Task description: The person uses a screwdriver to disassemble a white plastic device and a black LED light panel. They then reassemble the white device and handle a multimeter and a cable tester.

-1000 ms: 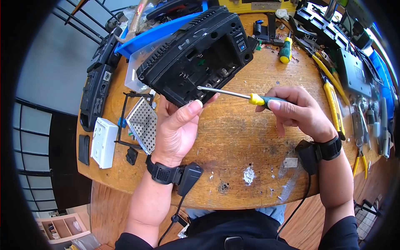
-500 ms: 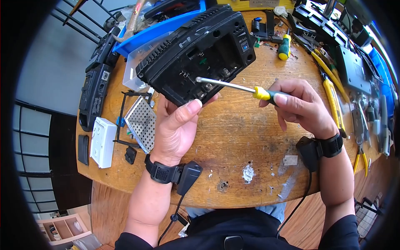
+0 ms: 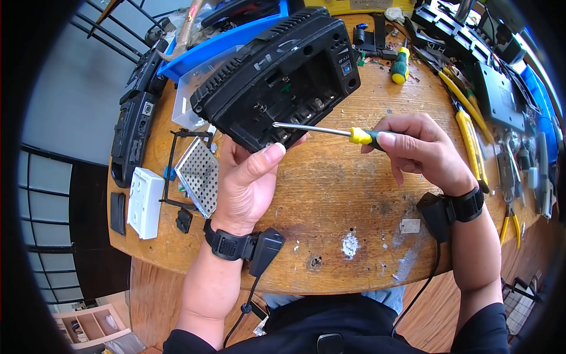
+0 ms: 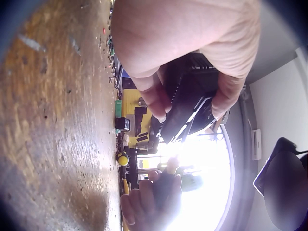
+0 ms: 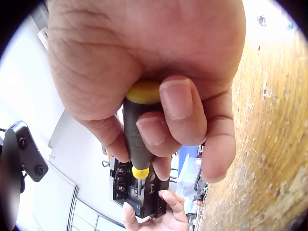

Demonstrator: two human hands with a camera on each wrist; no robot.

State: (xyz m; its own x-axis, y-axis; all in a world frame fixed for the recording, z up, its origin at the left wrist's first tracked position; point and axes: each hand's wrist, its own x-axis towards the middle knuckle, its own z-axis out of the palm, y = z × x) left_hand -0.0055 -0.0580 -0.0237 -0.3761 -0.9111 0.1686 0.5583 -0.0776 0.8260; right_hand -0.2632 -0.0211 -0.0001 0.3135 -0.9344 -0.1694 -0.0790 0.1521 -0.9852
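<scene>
My left hand (image 3: 250, 180) grips a black plastic device housing (image 3: 236, 88) by its near lower corner, thumb over the rim and fingers underneath. The housing is held tilted above the table, its open cavity facing me, with metal spring contacts inside. In my right hand (image 3: 421, 147) is a screwdriver (image 3: 362, 136) with a green and yellow handle, held between thumb and fingers. Its metal shaft points left, the tip overlapping the cavity in the head view. From the right wrist, the curled fingers show around the dark handle (image 5: 138, 132), with the housing (image 5: 139, 190) beyond.
On the wooden table (image 3: 318, 206), a perforated metal plate (image 3: 197, 174) and a white box (image 3: 146, 202) lie left. Behind the housing stand a blue tray (image 3: 221, 50) and a clear bin (image 3: 186, 103). Another screwdriver (image 3: 400, 66), pliers (image 3: 510, 221) and a yellow cutter (image 3: 471, 147) lie right.
The screwdriver tip rose inside the cavity's outline half a second ago and has come back down, the handle shifting slightly left. The housing stays in nearly the same place in my left hand.
</scene>
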